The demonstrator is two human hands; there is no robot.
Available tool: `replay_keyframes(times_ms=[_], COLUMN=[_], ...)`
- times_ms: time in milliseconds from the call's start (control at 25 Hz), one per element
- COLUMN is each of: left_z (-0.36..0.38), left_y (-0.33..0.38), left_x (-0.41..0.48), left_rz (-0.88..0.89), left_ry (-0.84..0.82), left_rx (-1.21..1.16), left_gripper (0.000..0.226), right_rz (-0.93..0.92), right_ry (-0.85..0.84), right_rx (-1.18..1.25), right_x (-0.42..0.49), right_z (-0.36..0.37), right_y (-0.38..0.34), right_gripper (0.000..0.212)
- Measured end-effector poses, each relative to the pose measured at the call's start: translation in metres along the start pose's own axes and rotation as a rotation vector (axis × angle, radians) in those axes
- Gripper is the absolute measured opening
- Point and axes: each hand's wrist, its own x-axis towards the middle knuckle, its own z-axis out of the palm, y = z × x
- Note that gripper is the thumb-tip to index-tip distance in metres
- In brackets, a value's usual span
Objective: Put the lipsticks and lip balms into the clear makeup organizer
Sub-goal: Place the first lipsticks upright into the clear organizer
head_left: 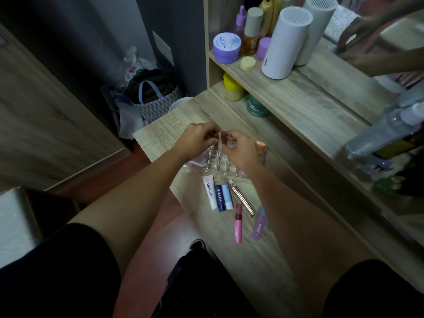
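Note:
The clear makeup organizer with a grid of small cells stands on the wooden dresser top. My left hand and my right hand are both over its far side, fingers pinched on its upper rim. Just in front of it lie a white lip tube, a dark blue Nivea balm and a pale blue balm side by side. To their right is a slim gold lipstick. Nearer me are a pink lip tube and a purple tube, which my right forearm partly covers.
Behind the organizer, shelves hold a purple jar, a yellow-lidded jar, a green jar and a tall white cylinder. A mirror stands at the right. A clear bottle lies on the shelf. Bags sit on the floor at the left.

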Motion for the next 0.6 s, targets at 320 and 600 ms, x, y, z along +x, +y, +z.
replay_keyframes(times_ms=[320,600], left_z=[0.0033,0.0028], left_y=[-0.004,-0.0055], left_x=[0.006,0.0064], left_rz=[-0.025,-0.033], left_ry=[-0.008,-0.02], left_rx=[0.009,0.01], left_gripper=[0.027,0.028], right_rz=[0.037,0.064], right_ry=[-0.01,-0.058], right_rx=[-0.094,-0.119], right_x=[0.0023,0.0043], right_z=[-0.0068,-0.0091], right_y=[-0.0009,0.0015], right_gripper=[0.025,0.023])
